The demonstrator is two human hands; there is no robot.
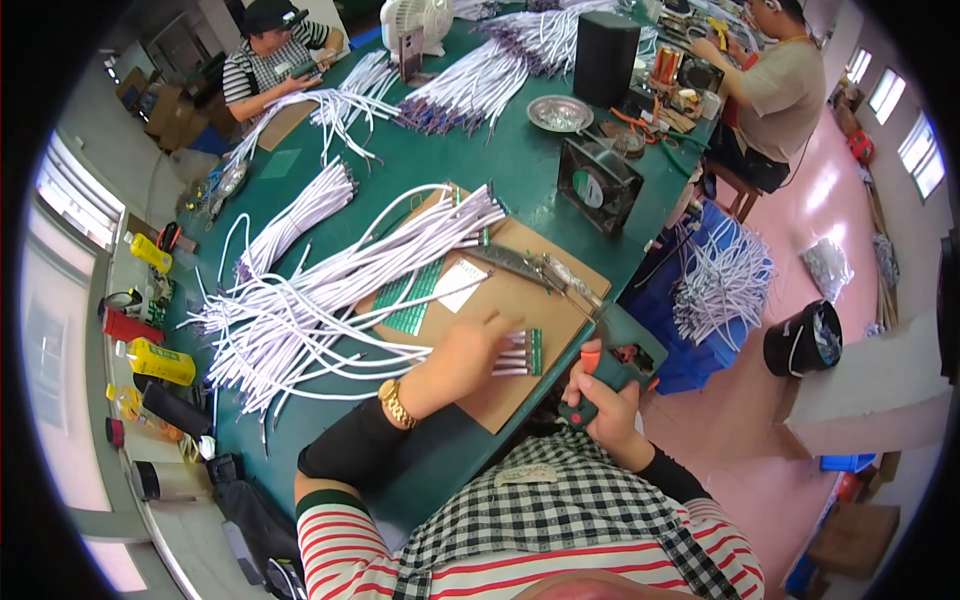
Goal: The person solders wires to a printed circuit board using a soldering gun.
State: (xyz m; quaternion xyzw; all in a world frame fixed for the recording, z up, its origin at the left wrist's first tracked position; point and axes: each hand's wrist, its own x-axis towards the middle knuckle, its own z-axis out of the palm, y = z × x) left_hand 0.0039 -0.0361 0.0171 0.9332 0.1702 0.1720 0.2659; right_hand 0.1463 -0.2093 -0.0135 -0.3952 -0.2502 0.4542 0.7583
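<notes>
My left hand [458, 362], a gold watch at its wrist, hovers over white cables [300, 320] on a brown board [490, 400]. Its slightly blurred fingers reach out loosely, with no object visible in them; the thumb is hidden. Beside the fingertips, several cable ends meet a narrow green circuit board [536, 352]. My right hand [612, 408] is wrapped round the handle of a dark green soldering gun [622, 352] with an orange trigger, at the table's front edge. Its metal front part points over the board. Green circuit strips [408, 300] and a white paper [461, 286] lie under the cables.
A black fan [598, 185], a metal dish [560, 114] and more cable bundles [470, 85] stand or lie farther back on the green table [440, 165]. Yellow bottles [160, 362] line the left side. At right is a blue bin of cables [722, 285]. Two people sit across the table.
</notes>
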